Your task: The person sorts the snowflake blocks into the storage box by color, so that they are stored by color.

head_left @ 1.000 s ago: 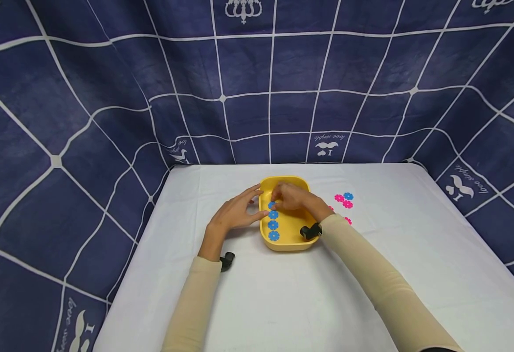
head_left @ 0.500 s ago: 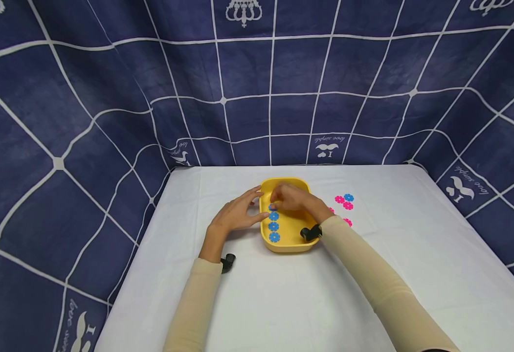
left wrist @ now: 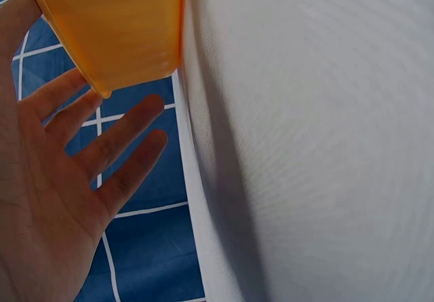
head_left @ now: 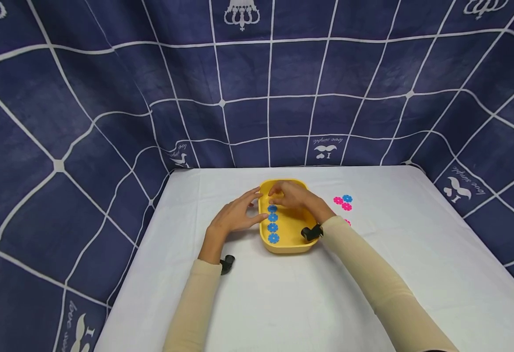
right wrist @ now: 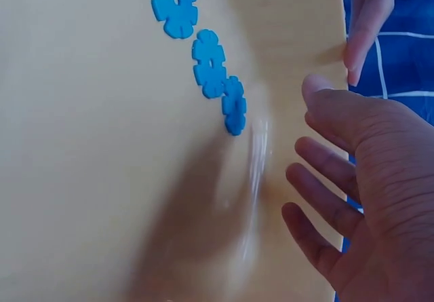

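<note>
A yellow plastic bin (head_left: 288, 248) holds a column of several blue flower-shaped discs (head_left: 273, 228) along its left side. My left hand (head_left: 232, 215) is spread beside the bin's left wall, thumb and index fingertip right at the rim. In the left wrist view, its other fingers (left wrist: 125, 159) stay extended with nothing between them. Over the inside of the bin is my right hand (head_left: 293, 194), just beyond the farthest disc. The right wrist view shows its fingers (right wrist: 322, 193) loosely bent, thumb and fingertips apart, holding nothing. Three blue discs (right wrist: 209, 63) appear there, nearly in line.
Pink flower discs (head_left: 346, 207) and one blue flower disc (head_left: 347, 198) lie on the white tabletop (head_left: 292, 298) right of the bin; the right forearm passes close to them. A dark blue checked curtain (head_left: 292, 117) encloses the table's back and sides.
My right fingers, earlier at the farthest blue disc, have let it go and moved slightly away, so the disc shows more fully. My left hand keeps its place at the rim.
</note>
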### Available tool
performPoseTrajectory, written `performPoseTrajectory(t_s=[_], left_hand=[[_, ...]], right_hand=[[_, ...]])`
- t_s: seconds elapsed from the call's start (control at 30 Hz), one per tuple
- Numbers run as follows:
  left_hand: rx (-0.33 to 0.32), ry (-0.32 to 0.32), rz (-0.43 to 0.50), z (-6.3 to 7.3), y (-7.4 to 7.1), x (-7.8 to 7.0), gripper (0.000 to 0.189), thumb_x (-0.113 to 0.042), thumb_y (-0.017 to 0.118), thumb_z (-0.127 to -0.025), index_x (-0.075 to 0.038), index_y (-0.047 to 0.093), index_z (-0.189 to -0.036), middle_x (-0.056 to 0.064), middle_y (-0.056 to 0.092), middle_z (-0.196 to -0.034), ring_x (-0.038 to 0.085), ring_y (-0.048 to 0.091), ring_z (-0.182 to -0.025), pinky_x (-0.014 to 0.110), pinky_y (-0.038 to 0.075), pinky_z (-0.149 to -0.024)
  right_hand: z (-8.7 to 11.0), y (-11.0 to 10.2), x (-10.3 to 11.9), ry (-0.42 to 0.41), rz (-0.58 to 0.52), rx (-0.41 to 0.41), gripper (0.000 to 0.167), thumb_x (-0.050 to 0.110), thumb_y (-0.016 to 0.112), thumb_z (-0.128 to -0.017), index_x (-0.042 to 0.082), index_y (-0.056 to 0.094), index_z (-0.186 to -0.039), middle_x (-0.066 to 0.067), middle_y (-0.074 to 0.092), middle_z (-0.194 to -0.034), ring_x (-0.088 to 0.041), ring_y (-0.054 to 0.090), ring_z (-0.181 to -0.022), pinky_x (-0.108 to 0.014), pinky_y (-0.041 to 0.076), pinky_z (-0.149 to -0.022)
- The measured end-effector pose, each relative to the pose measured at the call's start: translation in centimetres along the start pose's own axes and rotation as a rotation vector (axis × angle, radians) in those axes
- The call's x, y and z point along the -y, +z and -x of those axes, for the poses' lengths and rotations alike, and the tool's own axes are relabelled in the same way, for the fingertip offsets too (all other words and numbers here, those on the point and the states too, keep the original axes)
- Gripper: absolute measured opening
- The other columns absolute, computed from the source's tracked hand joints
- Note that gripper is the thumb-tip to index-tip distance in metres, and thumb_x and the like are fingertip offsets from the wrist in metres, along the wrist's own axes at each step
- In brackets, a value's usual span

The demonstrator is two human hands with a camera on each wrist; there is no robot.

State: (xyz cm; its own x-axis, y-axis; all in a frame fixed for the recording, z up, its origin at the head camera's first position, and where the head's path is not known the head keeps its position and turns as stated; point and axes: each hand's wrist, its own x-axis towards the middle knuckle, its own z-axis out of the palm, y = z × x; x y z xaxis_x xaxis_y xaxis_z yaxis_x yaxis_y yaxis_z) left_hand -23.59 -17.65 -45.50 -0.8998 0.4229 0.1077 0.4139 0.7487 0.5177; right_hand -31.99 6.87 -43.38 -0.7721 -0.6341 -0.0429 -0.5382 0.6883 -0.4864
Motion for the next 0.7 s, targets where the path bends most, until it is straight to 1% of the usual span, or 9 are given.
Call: performPoseTrajectory(t_s=[0.2, 0.33, 0.5, 0.7], left_hand=[[-0.001, -0.02, 0.011, 0.0, -0.2, -0.3, 0.079, -0.066, 0.07, -0.096, -0.027, 0.05, -0.162, -0.016, 0.032, -0.174, 0.017, 0.067, -0.131, 0.059, 0.051, -0.109], [0.0, -0.03, 0.007, -0.2, -0.2, -0.4, 0.078, -0.064, 0.071, -0.096, -0.028, 0.05, -0.162, -0.015, 0.032, -0.174, 0.018, 0.066, -0.131, 0.06, 0.051, -0.11], [-0.001, -0.031, 0.002, -0.3, 0.0, -0.4, 0.078, -0.065, 0.07, -0.096, -0.028, 0.05, -0.162, -0.016, 0.031, -0.174, 0.017, 0.066, -0.131, 0.059, 0.051, -0.109], [0.001, -0.038, -0.003, 0.0, 0.2, -0.3, 0.081, -0.069, 0.069, -0.095, -0.029, 0.049, -0.163, -0.018, 0.03, -0.174, 0.016, 0.066, -0.131, 0.057, 0.051, -0.11]], right_hand=[[0.2, -0.6, 0.2, -0.031, 0.0, -0.06, 0.038, 0.03, 0.077, -0.102, 0.006, 0.074, -0.132, -0.015, 0.073, -0.133, -0.034, 0.065, -0.129, -0.049, 0.047, -0.118], [0.3, -0.9, 0.3, -0.04, -0.003, -0.085, 0.04, 0.031, 0.076, -0.102, 0.007, 0.073, -0.134, -0.015, 0.072, -0.133, -0.033, 0.065, -0.129, -0.049, 0.048, -0.117], [0.5, -1.3, 0.4, -0.051, -0.014, -0.114, 0.042, 0.033, 0.075, -0.103, 0.009, 0.071, -0.136, -0.014, 0.072, -0.134, -0.032, 0.066, -0.129, -0.051, 0.05, -0.114], [1.1, -1.6, 0.9, -0.063, -0.048, -0.147, 0.043, 0.034, 0.075, -0.103, 0.009, 0.07, -0.137, -0.013, 0.072, -0.136, -0.032, 0.065, -0.13, -0.051, 0.052, -0.113]])
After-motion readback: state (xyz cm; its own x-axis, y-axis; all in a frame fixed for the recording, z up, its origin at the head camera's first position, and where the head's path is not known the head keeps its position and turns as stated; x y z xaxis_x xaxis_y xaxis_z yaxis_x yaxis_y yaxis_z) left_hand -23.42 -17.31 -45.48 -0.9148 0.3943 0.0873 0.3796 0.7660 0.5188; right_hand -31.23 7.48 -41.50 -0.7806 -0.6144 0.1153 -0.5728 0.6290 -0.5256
